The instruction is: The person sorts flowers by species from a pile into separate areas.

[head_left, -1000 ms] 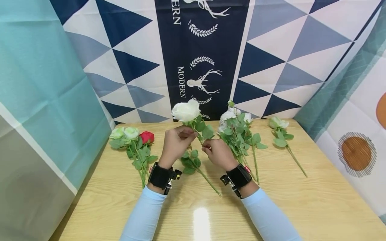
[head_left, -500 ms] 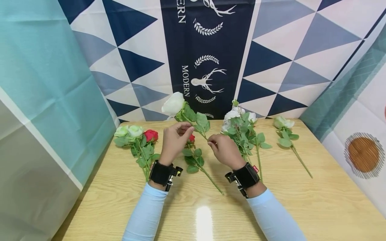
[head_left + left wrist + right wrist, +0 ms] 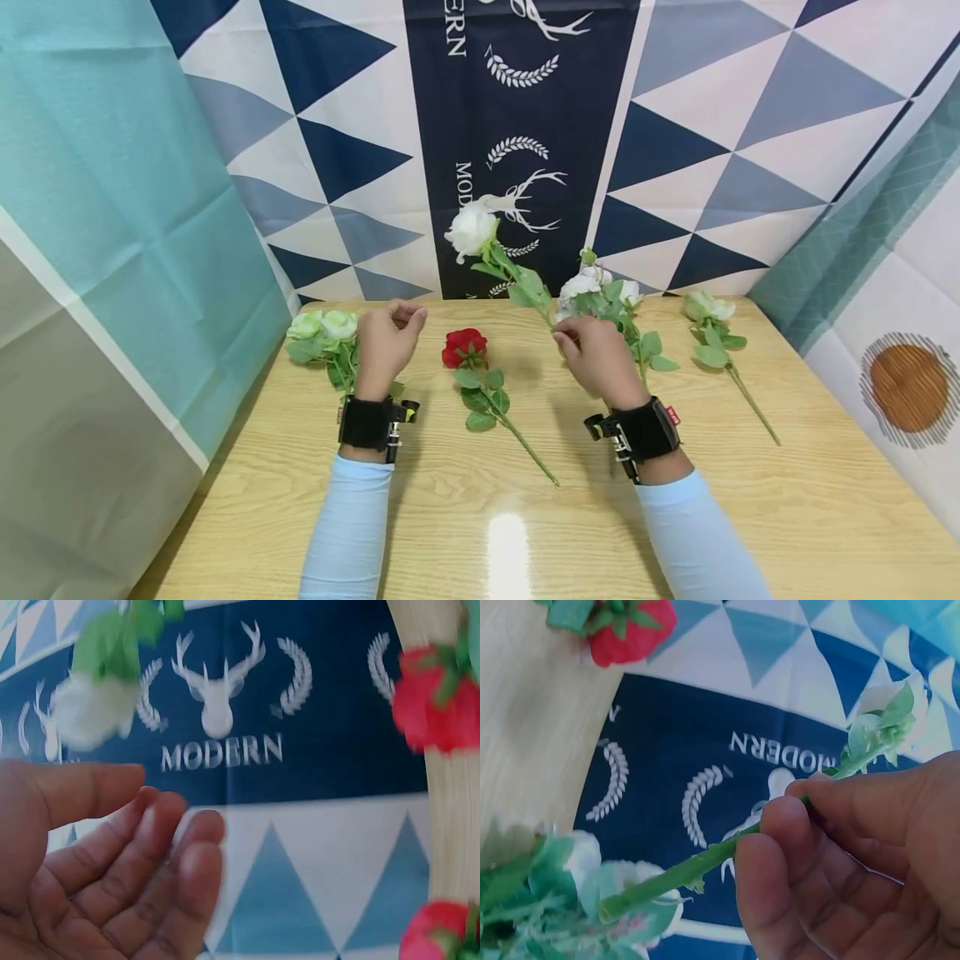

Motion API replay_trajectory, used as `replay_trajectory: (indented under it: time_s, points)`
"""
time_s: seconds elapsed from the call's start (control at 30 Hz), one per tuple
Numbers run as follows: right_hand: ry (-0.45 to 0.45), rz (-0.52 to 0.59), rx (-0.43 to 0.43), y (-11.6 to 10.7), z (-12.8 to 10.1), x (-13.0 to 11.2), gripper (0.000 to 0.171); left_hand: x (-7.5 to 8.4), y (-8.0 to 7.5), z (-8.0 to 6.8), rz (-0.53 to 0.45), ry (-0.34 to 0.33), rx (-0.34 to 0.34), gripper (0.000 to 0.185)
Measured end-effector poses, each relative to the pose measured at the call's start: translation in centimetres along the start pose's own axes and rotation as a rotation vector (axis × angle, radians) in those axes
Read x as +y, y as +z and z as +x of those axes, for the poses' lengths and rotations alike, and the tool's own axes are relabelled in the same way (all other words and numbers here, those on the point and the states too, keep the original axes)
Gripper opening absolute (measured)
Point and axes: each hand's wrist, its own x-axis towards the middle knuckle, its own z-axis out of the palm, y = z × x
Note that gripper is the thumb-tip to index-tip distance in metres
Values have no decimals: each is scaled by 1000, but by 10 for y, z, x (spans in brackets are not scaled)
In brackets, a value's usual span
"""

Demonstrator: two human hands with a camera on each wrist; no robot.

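A white rose [image 3: 472, 230] with green leaves is held up off the table, its bloom tilted to the upper left. My right hand [image 3: 600, 357] pinches its green stem [image 3: 682, 871] between thumb and fingers; the cut end shows in the right wrist view. My left hand [image 3: 386, 346] holds nothing. Its fingers are loosely curled with the thumb apart from them in the left wrist view, near the light green roses [image 3: 321, 326]. Between the hands a red rose [image 3: 464, 347] lies on the table, its stem pointing to the front right.
A bunch of white flowers [image 3: 592, 287] lies behind the right hand, partly hidden by it. Farther right is a single pale rose [image 3: 708, 308] on the wooden table [image 3: 465, 533]. Patterned cloth [image 3: 517, 108] hangs along the back and sides.
My left hand has let go of the white rose and moved left. The right hand has carried the rose to the right. The red rose on the table is uncovered now.
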Motion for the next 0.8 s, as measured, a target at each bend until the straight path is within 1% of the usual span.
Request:
replay_trajectory:
  time_s: [0.13,0.17,0.37,0.47,0.53,0.67,0.73,0.8]
  points:
    - [46,11,29,-13,-1,11,19,-9,-12,1,97,-75,6,20]
    - [57,10,36,-17,-2,14,20,-12,-14,0,113,-82,5,21]
    - [155,32,52,-40,-7,34,24,-20,-20,-1,122,-105,7,19]
    - [194,18,60,-49,-10,46,25,-22,-21,-1,136,-120,-11,20]
    - [225,16,57,-53,-13,55,25,-23,-23,-2,167,-146,-34,21]
    - [292,21,26,-58,-17,71,27,-27,-25,-2,251,-215,-76,21]
    - [323,17,-8,-59,-18,78,28,-30,-26,-2,281,-243,-90,21]
    - [353,12,-57,-59,-19,85,28,-33,-27,-2,299,-258,-101,21]
